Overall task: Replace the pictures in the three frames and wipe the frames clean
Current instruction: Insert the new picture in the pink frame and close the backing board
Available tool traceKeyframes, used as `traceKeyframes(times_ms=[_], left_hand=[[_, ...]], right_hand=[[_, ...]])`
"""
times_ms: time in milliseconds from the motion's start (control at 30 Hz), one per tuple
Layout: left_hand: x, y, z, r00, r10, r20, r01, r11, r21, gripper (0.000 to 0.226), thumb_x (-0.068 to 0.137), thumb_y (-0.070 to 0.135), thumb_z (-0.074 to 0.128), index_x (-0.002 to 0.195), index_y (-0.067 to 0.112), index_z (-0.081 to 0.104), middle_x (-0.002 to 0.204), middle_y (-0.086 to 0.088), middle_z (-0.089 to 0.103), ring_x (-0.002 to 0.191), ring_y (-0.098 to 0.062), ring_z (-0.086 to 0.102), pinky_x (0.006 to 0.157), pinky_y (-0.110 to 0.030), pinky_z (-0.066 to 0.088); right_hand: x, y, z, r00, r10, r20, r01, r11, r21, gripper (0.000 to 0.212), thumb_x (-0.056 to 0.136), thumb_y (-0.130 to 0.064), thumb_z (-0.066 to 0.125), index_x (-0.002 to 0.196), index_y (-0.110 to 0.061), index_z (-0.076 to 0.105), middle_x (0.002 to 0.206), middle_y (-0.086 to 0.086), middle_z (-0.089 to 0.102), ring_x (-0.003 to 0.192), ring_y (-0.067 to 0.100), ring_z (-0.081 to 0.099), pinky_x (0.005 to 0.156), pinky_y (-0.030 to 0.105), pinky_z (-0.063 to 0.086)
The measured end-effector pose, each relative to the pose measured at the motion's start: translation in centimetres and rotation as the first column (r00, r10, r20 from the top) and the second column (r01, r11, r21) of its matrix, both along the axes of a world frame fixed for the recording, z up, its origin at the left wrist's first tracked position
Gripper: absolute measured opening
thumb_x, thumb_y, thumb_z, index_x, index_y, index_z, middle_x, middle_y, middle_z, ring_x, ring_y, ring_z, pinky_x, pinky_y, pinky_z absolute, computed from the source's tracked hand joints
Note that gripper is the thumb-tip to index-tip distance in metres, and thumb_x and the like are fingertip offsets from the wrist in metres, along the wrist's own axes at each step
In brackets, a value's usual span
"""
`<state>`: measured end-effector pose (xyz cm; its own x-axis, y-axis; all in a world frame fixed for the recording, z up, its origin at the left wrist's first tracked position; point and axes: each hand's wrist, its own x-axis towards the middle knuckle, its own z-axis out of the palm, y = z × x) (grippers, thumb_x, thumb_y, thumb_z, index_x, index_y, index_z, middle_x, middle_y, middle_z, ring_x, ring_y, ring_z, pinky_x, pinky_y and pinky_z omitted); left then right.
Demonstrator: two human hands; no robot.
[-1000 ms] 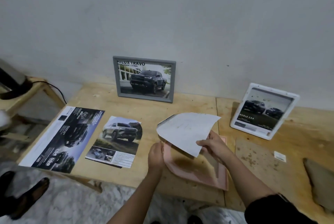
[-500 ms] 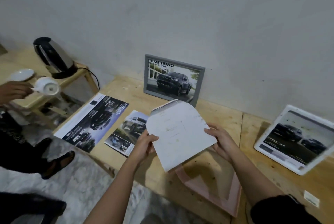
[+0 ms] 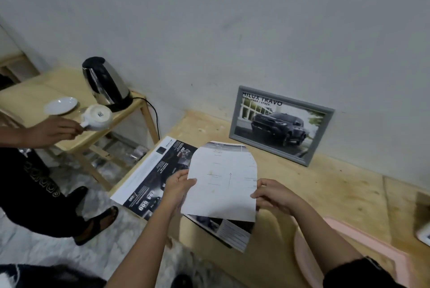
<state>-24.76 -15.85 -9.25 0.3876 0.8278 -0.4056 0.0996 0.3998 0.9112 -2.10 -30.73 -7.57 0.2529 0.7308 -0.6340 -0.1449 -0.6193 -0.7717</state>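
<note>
I hold a picture sheet with its white back facing me, over the left part of the wooden table. My left hand grips its left edge and my right hand grips its right edge. Under it lies a smaller car print, mostly hidden. A large dark car poster lies flat to the left. A grey frame with a dark truck picture leans on the wall. The pink frame lies flat by my right arm. Only a corner of the white frame shows at the right edge.
Another person at the left holds a white cup in a hand, one sandalled foot near the table's corner. A side table bears a steel kettle and a saucer. The kettle's cord hangs down.
Both hands carried the sheet left, from above the pink frame to over the loose car prints. The view swung left, so the white frame slid nearly out of sight.
</note>
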Motion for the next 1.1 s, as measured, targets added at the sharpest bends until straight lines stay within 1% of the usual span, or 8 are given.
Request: traceKeyframes(times_ms=[200,367,433,600,733,900,1000,1100], left_hand=[[-4.7,11.5,-1.3,0.986,0.006,-0.169,0.004,0.998,0.058,0.035,0.072,-0.01,0.062,0.105,-0.002,0.062,0.089,-0.009,0.067,0.079,-0.026,0.061,0.071,-0.031,0.048],[-8.0,17.0,-1.7,0.916,-0.053,-0.397,0.151,0.964,0.218,0.03,0.074,-0.009,0.055,0.081,0.019,0.062,0.066,-0.002,0.051,0.066,-0.019,0.046,0.054,-0.024,0.032],[-8.5,19.0,-2.3,0.882,-0.081,-0.464,0.23,0.933,0.275,0.033,0.076,-0.014,0.053,0.092,0.012,0.065,0.078,-0.008,0.055,0.077,-0.019,0.048,0.057,-0.023,0.032],[-8.5,20.8,-4.5,0.727,-0.161,-0.668,0.417,0.875,0.244,0.048,0.078,0.001,0.057,0.125,0.0,0.05,0.119,-0.015,0.055,0.111,-0.031,0.053,0.085,-0.034,0.045],[-8.7,20.2,-5.7,0.519,-0.151,-0.841,0.665,0.69,0.287,0.087,0.083,0.04,0.062,0.144,-0.002,0.016,0.151,-0.019,0.016,0.141,-0.031,0.013,0.113,-0.037,0.016],[-9.9,19.4,-8.0,0.379,-0.231,-0.896,0.825,0.523,0.214,0.088,0.092,0.047,0.043,0.147,0.004,-0.011,0.155,-0.015,-0.018,0.143,-0.027,-0.017,0.116,-0.039,-0.006],[-9.7,19.3,-8.9,0.336,-0.234,-0.912,0.866,0.458,0.201,0.076,0.095,0.045,0.03,0.148,0.006,-0.008,0.154,-0.015,-0.021,0.142,-0.025,-0.02,0.116,-0.04,-0.008],[-9.4,19.5,-9.3,0.314,-0.225,-0.922,0.876,0.444,0.19,0.091,0.074,0.059,0.002,0.148,0.007,-0.009,0.153,-0.016,-0.022,0.142,-0.026,-0.02,0.115,-0.041,-0.01]], right_hand=[[-8.1,10.8,-2.3,0.994,0.099,0.055,-0.094,0.991,-0.096,0.031,0.084,0.007,0.056,0.063,-0.01,0.04,0.053,0.002,0.046,0.042,0.008,0.049,0.042,0.019,0.04],[-12.9,16.3,-4.2,0.997,0.013,0.078,-0.003,0.992,-0.126,0.016,0.081,0.008,0.063,0.074,-0.004,0.055,0.072,0.009,0.06,0.064,0.017,0.062,0.057,0.025,0.055],[-14.2,18.2,-4.5,0.991,0.012,0.13,0.008,0.989,-0.147,0.019,0.078,0.004,0.067,0.069,-0.006,0.053,0.071,0.009,0.06,0.064,0.018,0.062,0.064,0.027,0.056],[-16.7,20.9,-5.5,0.854,0.308,0.42,-0.179,0.931,-0.319,0.043,0.077,-0.019,0.068,0.051,-0.016,0.034,0.048,-0.001,0.044,0.053,0.013,0.046,0.044,0.018,0.03],[-17.7,21.4,-6.5,0.816,0.33,0.474,-0.154,0.915,-0.373,0.035,0.083,-0.023,0.064,0.056,-0.012,0.043,0.07,0.009,0.062,0.073,0.021,0.06,0.058,0.023,0.043],[-16.7,20.0,-6.6,0.969,-0.091,0.228,0.136,0.972,-0.19,0.025,0.086,-0.012,0.065,0.073,-0.006,0.045,0.06,0.015,0.064,0.05,0.017,0.066,0.054,0.025,0.053],[-14.4,18.5,-5.9,0.89,-0.381,0.252,0.399,0.917,-0.023,0.022,0.084,-0.004,0.065,0.082,-0.007,0.044,0.065,0.017,0.058,0.053,0.024,0.058,0.053,0.029,0.046],[-12.4,15.9,-5.9,0.719,-0.432,0.544,0.519,0.855,-0.008,0.022,0.081,-0.01,0.068,0.087,-0.008,0.047,0.082,0.007,0.058,0.075,0.024,0.056,0.06,0.023,0.039]])
